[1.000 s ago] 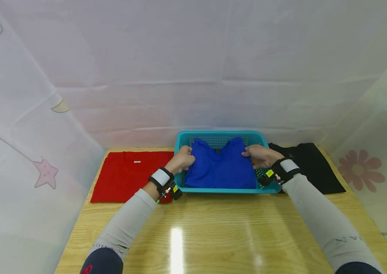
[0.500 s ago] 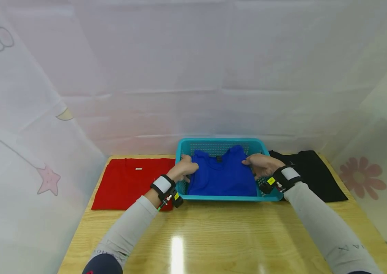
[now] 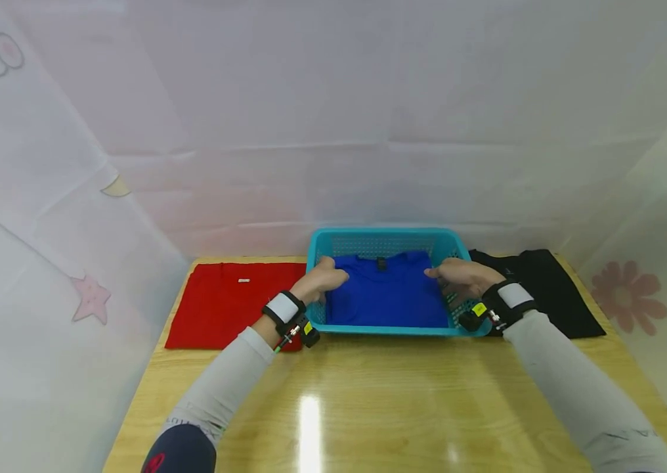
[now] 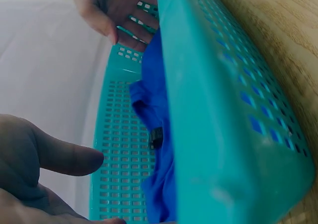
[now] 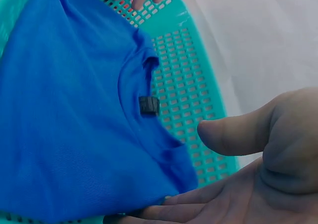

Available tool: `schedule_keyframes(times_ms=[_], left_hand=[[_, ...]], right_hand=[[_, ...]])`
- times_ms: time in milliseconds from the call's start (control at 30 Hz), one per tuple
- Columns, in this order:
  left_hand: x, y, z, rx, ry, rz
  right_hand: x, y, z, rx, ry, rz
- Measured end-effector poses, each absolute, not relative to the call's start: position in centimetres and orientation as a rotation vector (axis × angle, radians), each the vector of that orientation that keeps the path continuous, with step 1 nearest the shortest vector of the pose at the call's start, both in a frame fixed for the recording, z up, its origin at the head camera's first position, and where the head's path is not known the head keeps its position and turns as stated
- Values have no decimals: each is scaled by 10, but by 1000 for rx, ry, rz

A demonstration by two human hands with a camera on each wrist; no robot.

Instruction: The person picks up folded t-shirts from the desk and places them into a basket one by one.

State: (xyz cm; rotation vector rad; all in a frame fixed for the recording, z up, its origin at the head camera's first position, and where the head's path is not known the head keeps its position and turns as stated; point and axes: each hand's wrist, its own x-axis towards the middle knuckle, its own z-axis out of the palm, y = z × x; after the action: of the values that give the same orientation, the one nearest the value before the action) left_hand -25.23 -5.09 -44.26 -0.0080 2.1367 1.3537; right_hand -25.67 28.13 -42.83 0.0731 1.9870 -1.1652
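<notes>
Two-handedly flanking the blue shirt [image 3: 389, 295] inside the basket [image 3: 392, 331], apparently running longest along its front edge; spreading thumbs wide, gripping nothing, with left hand [image 3: 323, 281] at the left end and right hand [image 3: 465, 276] at the right, seemingly reaching nearer with the latter.

My head camera is looking down over the desk [image 3: 381, 401]; my wrist cameras [image 3: 310, 335] are closely sharing one basket [image 4: 198, 110] from opposite ends.

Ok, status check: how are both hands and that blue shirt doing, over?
Left hand: at left end of basket, thumb spread. Right hand: at right edge of blue shirt, thumb spread. Shirt: lying in basket. Nothing visibly in the way.
</notes>
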Motion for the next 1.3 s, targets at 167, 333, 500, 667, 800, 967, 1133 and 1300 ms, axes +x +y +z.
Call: schedule_keyframes(times_ms=[167, 333, 500, 667, 800, 967, 1133, 1300], left_hand=[[-252, -53, -437, 89, 2176, 1317], [-245, -56, -427, 264, 2246, 1333], [-229, -53, -425, 427, 2312, 1411], [-208, -54, -428, 567, 2449, 1419], [-192, -68, -431, 661, 2525, 1408], [-169, -88, -435, 739, 2643, 1438], [-147, -105, -440, 766, 2846, 1378], [-140, -129, -452, 719, 2959, 1408]], right_hand=[[-249, 275, -416, 40, 2094, -1103], [-227, 271, -409, -75, 2297, -1034], [-195, 267, -421, -294, 2713, -959], [-162, 250, -438, -465, 3084, -980], [-143, 231, -451, -571, 3241, -1038], [-125, 217, -461, -794, 3376, -981], [-105, 215, -469, -961, 3484, -887], [-80, 212, -479, -995, 3495, -950]])
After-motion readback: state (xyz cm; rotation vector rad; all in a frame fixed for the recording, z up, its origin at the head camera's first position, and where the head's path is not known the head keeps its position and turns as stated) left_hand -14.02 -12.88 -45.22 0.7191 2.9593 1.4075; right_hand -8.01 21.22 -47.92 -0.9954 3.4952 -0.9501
